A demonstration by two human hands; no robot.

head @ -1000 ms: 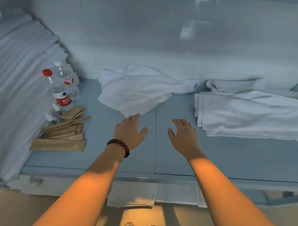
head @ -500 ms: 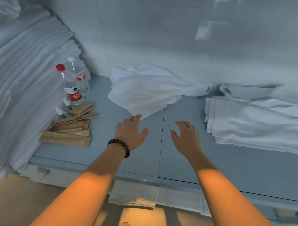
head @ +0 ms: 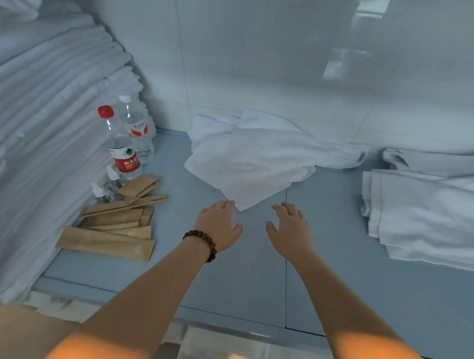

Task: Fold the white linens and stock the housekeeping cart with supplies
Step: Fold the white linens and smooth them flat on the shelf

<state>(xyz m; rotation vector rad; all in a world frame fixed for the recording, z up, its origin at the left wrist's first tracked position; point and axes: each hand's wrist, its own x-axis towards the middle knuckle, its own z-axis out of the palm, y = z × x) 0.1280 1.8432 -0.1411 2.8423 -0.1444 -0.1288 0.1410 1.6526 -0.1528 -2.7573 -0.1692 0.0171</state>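
At the left edge of the frame we see a tall stack of folded white linens (head: 42, 143). At its foot stand a clear plastic water bottle with a red cap (head: 121, 150) and a second clear bottle with a white cap (head: 137, 126). A heap of flat brown paper sachets (head: 111, 228) lies in front of them on the pale blue-grey desk (head: 252, 294).

Toward the middle, our left hand (head: 218, 224), with a brown beaded bracelet (head: 202, 243) on its wrist, is held out over the desk. Its grip is released, the fingers spread and holding nothing. Its fingertips lie just beside the near corner of the loose, crumpled white linen cloth (head: 253, 161), which sits at centre frame against the wall. Whether they touch it we cannot tell. Our right hand (head: 290, 232), a little right of that corner, is likewise released and empty. At the right edge lies a flat pile of folded white sheets (head: 430, 215).

We judge that the folding step is in hand, with this crumpled cloth the piece to take up. The next move calls for pinching its near corner and edge with both hands. We would then draw it onto the bare desk and spread it flat before the first fold.
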